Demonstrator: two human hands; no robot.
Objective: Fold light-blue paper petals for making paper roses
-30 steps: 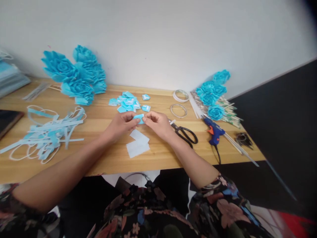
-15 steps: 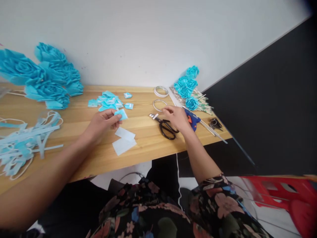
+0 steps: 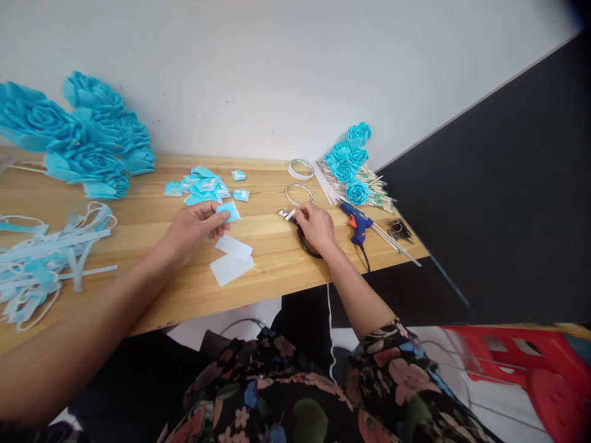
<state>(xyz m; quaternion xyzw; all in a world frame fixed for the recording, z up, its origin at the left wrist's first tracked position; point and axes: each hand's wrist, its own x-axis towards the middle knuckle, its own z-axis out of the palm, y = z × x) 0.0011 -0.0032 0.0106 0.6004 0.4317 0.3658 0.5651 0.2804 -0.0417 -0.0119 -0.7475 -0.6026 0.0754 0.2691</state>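
Observation:
Between the thumb and fingers of my left hand [image 3: 196, 224] is a small folded piece of blue fabric [image 3: 229, 212]. My right hand [image 3: 317, 224] pinches at the end of a short white tape strip [image 3: 290, 214], which lies across the blades of the black-handled scissors [image 3: 305, 243]. Much of the scissors' handles is hidden under that hand. Two pale fabric rectangles [image 3: 232, 269] lie overlapping below my left hand. Just beyond it sits a pile of folded blue pieces [image 3: 203, 184], some with white strips on them.
Two tape rolls [image 3: 299, 194] lie behind the scissors. To the right are a blue glue gun [image 3: 356, 223], thin white sticks [image 3: 390, 239] and small blue flowers [image 3: 357, 192]. Large blue flowers [image 3: 92, 161] and tangled mask strips with loops [image 3: 55, 261] occupy the left side.
My right hand has moved left and slightly down, from above the scissors' handles to the white strip at the blades. The glue gun is now uncovered. My left hand keeps its hold.

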